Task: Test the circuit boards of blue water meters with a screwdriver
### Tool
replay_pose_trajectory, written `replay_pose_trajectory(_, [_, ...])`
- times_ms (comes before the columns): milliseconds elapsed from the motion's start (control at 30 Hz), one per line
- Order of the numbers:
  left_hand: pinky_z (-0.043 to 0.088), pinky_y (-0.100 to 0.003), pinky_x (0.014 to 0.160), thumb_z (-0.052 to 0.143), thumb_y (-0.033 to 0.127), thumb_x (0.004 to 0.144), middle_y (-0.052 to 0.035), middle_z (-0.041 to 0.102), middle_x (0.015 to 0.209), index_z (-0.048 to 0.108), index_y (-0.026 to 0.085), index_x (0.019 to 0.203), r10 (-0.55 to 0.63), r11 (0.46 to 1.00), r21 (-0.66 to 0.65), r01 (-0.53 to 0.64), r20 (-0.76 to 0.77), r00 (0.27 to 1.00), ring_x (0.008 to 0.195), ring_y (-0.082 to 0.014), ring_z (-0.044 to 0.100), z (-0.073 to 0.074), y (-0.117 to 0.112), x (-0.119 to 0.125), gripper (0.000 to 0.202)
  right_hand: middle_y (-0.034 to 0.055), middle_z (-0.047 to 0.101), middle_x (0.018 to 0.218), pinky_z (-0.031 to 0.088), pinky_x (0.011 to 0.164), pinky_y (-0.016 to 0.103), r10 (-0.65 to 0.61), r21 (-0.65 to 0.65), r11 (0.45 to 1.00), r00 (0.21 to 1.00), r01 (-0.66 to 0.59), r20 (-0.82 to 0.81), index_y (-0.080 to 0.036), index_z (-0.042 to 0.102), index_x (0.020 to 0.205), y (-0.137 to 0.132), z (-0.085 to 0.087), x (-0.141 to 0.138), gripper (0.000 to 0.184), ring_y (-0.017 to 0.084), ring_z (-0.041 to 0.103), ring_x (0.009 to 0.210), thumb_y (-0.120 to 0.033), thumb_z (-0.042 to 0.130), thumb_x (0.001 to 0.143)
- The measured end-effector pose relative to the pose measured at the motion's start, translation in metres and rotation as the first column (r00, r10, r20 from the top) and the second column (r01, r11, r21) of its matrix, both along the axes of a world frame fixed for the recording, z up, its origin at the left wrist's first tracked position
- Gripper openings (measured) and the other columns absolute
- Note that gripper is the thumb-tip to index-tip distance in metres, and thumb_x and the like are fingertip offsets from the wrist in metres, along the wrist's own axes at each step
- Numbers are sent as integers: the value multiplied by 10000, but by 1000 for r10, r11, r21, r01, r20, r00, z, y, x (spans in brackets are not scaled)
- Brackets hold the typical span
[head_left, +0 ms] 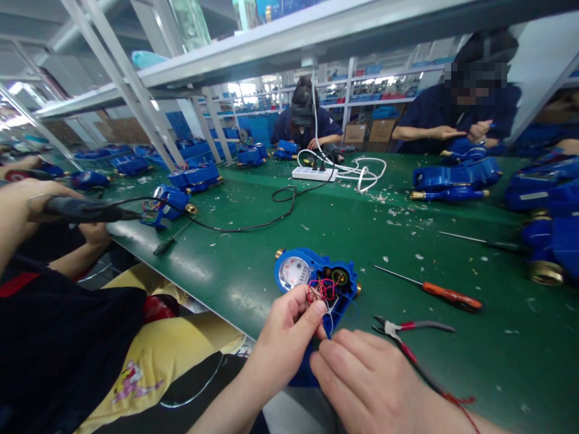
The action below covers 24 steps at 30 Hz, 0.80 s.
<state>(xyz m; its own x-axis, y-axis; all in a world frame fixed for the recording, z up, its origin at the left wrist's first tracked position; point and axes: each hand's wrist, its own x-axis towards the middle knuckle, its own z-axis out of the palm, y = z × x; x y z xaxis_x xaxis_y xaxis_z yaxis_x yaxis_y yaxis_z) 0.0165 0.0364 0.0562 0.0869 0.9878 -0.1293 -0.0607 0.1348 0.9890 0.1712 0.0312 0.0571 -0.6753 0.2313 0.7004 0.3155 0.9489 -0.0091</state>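
Right now both hands work at the near edge of the green surface [407,241], over a blue water meter [312,277] lying with its dial up and its wire cavity open. The left hand [283,337] pinches the tangle of red wires [322,289] between thumb and forefinger; the right hand [366,380] is curled, fingertips closed on thin wire just beside the meter's lower end. To handle this well, it seems wise to keep the pinch close to the cavity so the strands stay sorted, and pull gently. Red-handled pliers [402,334] and an orange screwdriver [446,295] lie near on the right.
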Motion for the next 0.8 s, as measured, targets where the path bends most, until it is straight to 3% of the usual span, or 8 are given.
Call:
replay_pose_trajectory(200, [308, -199, 505, 634, 366, 845, 45, 542, 593, 556, 160, 708, 40, 998, -52, -34, 134, 990, 504, -62, 408, 2, -1, 0, 259, 83, 631, 896, 453, 671, 257, -60, -241, 970, 984, 19, -165, -96, 609, 998, 6, -1, 8, 178, 152, 544, 766, -55, 439, 961])
replay_pose_trajectory(400, [320, -175, 484, 661, 305, 837, 52, 528, 596, 571, 152, 714, 47, 996, -82, -29, 230, 972, 485, -44, 421, 0, -2, 1, 215, 26, 591, 854, 436, 692, 256, -175, -387, 917, 967, 92, -183, -168, 572, 932, 13, -5, 5, 94, 143, 538, 791, -83, 531, 932])
replay_pose_trajectory(600, [351, -152, 498, 698, 265, 806, 41, 571, 648, 610, 138, 716, 68, 997, -51, -57, 269, 961, 511, -33, 445, 3, -4, 4, 179, 13, 553, 801, 385, 633, 273, -214, -609, 789, 965, 79, -153, -192, 558, 831, 13, -6, -1, 112, 141, 525, 734, -129, 513, 912])
replay_pose_trajectory(800, [368, -151, 508, 698, 269, 813, 54, 548, 609, 593, 144, 712, 115, 993, -43, -108, 265, 957, 512, -38, 456, 0, -5, 6, 192, -19, 555, 713, 384, 560, 210, -222, -654, 756, 937, -10, -271, -177, 567, 747, 15, 0, -8, 193, 79, 507, 610, -104, 503, 914])
